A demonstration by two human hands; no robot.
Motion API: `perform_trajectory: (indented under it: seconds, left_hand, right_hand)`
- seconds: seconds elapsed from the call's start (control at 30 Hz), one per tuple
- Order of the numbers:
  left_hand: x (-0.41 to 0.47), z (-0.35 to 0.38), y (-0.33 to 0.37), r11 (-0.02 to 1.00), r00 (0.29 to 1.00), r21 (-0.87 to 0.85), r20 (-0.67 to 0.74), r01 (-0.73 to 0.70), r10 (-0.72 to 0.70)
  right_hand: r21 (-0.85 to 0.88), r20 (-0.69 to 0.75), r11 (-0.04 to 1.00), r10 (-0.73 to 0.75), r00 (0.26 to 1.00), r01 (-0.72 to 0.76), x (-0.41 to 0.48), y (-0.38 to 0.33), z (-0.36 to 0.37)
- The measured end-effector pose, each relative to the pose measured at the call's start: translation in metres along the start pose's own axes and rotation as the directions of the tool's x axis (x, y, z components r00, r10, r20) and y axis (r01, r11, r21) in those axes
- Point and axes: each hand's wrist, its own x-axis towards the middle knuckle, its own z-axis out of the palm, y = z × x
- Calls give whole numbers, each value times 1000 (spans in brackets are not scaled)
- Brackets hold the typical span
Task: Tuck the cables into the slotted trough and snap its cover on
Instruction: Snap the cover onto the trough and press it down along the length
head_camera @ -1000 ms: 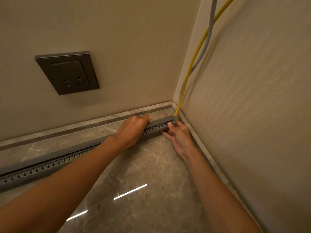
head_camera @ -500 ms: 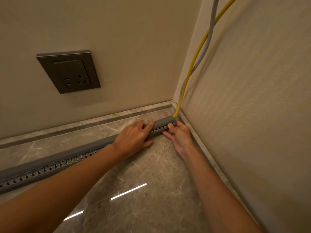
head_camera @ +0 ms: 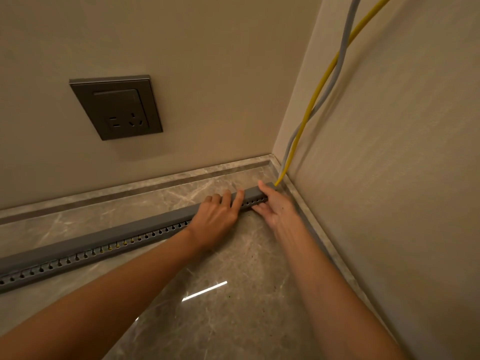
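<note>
My left hand [head_camera: 215, 214] presses straight fingers [head_camera: 239, 197] on the cover [head_camera: 130, 229] at centre; my right hand [head_camera: 279, 211], at 1 o'clock, lies uncurled against the trough [head_camera: 78, 258] end. The cover looks seated along the floor [head_camera: 233, 320]; the cables [head_camera: 315, 94] exit toward 12, and I judge only the final snap is left

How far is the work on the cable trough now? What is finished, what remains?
Done: yellow cable and grey cable run into the trough at the corner, and the cover lies along it. In hand: the left hand presses flat on the cover; the right hand touches its end. Left: whether that last stretch has snapped in cannot be seen.
</note>
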Motion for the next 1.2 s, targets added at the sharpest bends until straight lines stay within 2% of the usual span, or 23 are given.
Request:
perform_trajectory:
  seconds: [0.07,0.17,0.23,0.27,0.33,0.4,0.47,0.53,0.6,0.7,0.83,0.93,1.07,1.13,1.2]
  left_hand:
    - [-2,7,-2,1000,999,-10,-36,-12,12]
    - [-1,-3,-2,997,1000,-75,-3,11,-12]
    - [9,-15,-7,949,990,-295,119,113,-81]
    - [15,-20,-13,874,960,-439,262,209,-98]
    - [31,-25,-30,673,858,-617,511,407,-50]
    - [40,-28,-49,522,708,-635,701,569,81]
    - [43,-26,-58,410,549,-570,816,712,182]
    - [44,-23,-55,342,493,-517,855,785,161]
    - [47,-21,-44,287,502,-489,864,824,34]
    - [47,-23,-28,311,537,-479,833,821,-133]
    - [44,-18,-20,329,584,-500,773,801,-249]
    - [36,-15,-22,435,703,-583,685,686,-190]
    - [28,-23,-30,443,789,-682,606,582,-102]
    - [22,-27,-33,525,836,-685,540,505,-100]
    - [8,-29,-36,675,862,-602,496,426,-102]
  right_hand:
    - [-60,-27,998,22,999,-23,3,-3,3]
    - [-77,-28,995,56,998,-58,3,-7,0]
    - [-56,-15,996,73,997,-73,5,-6,-2]
    - [-33,-3,997,71,997,-71,5,-6,-2]
    - [5,-5,998,57,998,-57,7,-5,-5]
    - [46,-5,998,37,999,-37,4,-2,-6]
    - [113,1,993,25,1000,-25,3,1,-8]
    - [161,6,986,30,1000,-31,4,2,-7]
    - [199,-14,980,31,999,-27,6,2,-6]
    - [212,-30,977,12,999,-5,10,4,-6]
    - [181,-79,983,-23,997,37,8,4,-3]
    - [118,-97,993,-21,995,32,7,1,-2]
    - [70,-73,997,-5,997,11,4,-3,-3]
    - [55,-71,998,-3,997,6,2,-5,-1]
    - [45,-78,999,-6,997,10,2,-4,0]
